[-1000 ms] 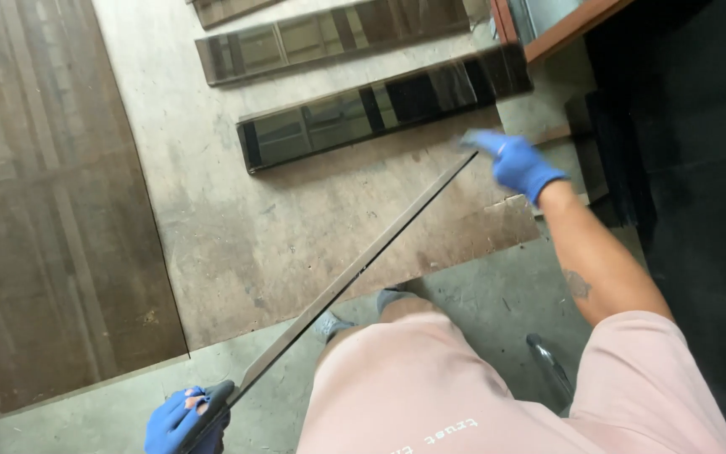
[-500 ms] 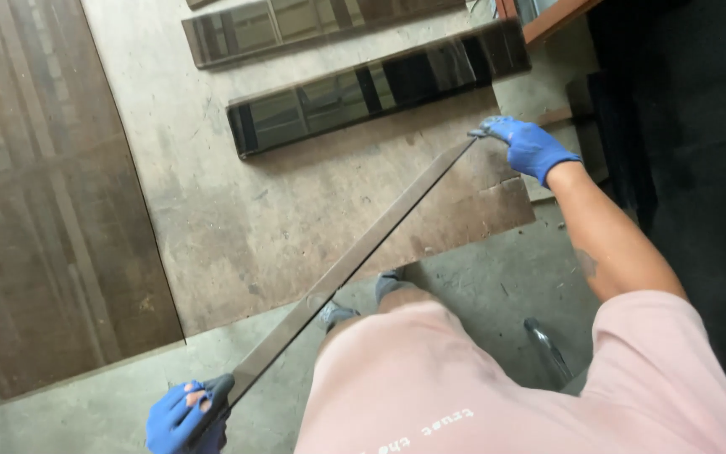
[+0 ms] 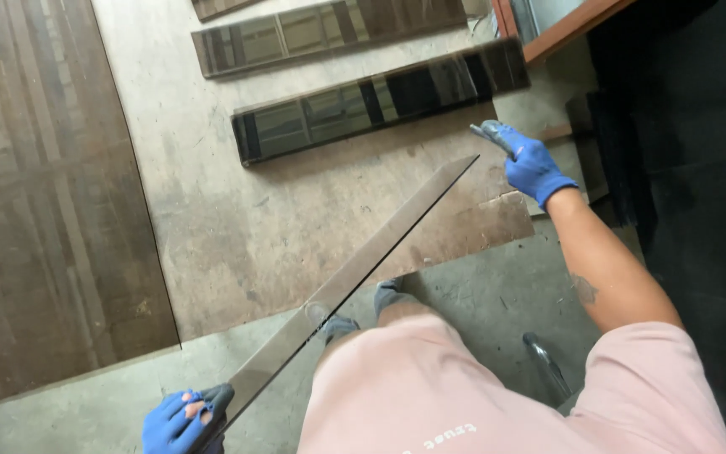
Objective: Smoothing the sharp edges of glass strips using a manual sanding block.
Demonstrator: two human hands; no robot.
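A long narrow strip of dark glass (image 3: 355,282) runs diagonally across the view, its long axis going from the lower left, close to the person's body, up to the right and away over the bench (image 3: 237,219). The near end sits in the left hand (image 3: 180,422), whose blue-gloved fingers are curled round the corner of the strip and grip it. The far end tapers to a tip just left of the right hand (image 3: 528,161). That hand, also in a blue glove, is held out at arm's length with its fingers loosely spread; it is just beside the far tip and seems not to be touching it, though the view is too blurred there to be sure. So the left hand carries the strip and the right hand is the nearer one to its free end.

The strip seems held above the bench, tilted, and crosses over the person's knees and grey shoes (image 3: 361,309). Beyond it on the bench lie two more dark glass strips (image 3: 380,101), parallel to each other and set crosswise to the held one, well apart from both hands. A large dark glass sheet (image 3: 44,193) lies flat at the left of the bench
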